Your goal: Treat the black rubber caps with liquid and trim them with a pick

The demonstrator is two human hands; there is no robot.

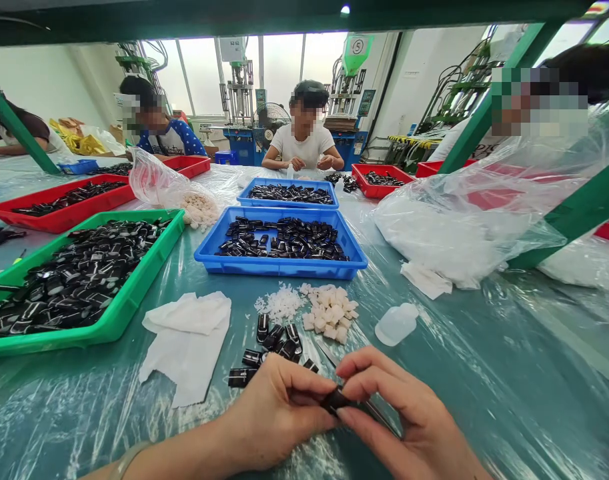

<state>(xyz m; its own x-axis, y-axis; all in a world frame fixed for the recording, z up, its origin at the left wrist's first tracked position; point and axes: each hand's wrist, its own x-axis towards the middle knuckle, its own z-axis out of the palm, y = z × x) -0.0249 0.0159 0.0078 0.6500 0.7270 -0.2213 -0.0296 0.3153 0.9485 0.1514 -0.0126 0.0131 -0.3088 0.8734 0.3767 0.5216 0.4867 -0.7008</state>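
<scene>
My left hand (pixel 279 407) is closed, pinching a small black plastic part (pixel 335 400) between thumb and forefinger. My right hand (pixel 399 413) meets it from the other side, its fingertips at the same part. Metal tweezers (pixel 329 355) are held in the right hand, their pointed tip aimed away from me. Just beyond my hands lies a loose group of similar black parts (pixel 273 339). Behind these are a heap of cream-coloured small blocks (pixel 331 313) and a pile of translucent white bits (pixel 280 302). My fingers hide much of the held part.
A blue tray (pixel 284 268) of black parts stands ahead, another blue tray (pixel 244 199) behind it. On the left is a full green tray (pixel 149 267). A white cloth (pixel 189 347), a small translucent bottle (pixel 395 325) and a large plastic bag (pixel 449 233) lie around. Several people sit across.
</scene>
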